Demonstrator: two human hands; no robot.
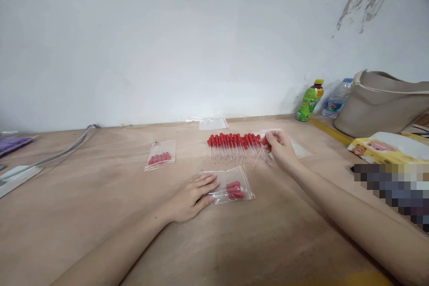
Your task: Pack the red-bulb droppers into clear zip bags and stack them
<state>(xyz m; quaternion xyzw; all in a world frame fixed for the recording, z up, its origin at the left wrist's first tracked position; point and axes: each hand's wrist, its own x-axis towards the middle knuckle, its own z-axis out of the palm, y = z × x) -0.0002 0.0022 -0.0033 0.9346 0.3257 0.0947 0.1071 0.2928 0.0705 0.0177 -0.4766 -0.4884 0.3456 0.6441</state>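
Observation:
My left hand (191, 197) lies flat on the near end of a clear zip bag (219, 174), fingers stretched out. Inside that bag are a few droppers with red bulbs (234, 190). Between the thumb and fingers of my right hand (281, 147) is a glass dropper (258, 154), pinched by its red bulb with the tube slanting down to the left. It is at the right end of a row of several red-bulbed droppers (231, 140) on the table. Farther left, another zip bag (170, 147) contains several droppers.
Flat clear bags (213, 124) lie near the wall, and one (299, 148) is behind my right hand. A green bottle (310, 100), a water bottle (337, 98), a beige bin (368, 107) and a yellow tissue pack (385, 149) stand right. A grey cable (67, 149) runs left.

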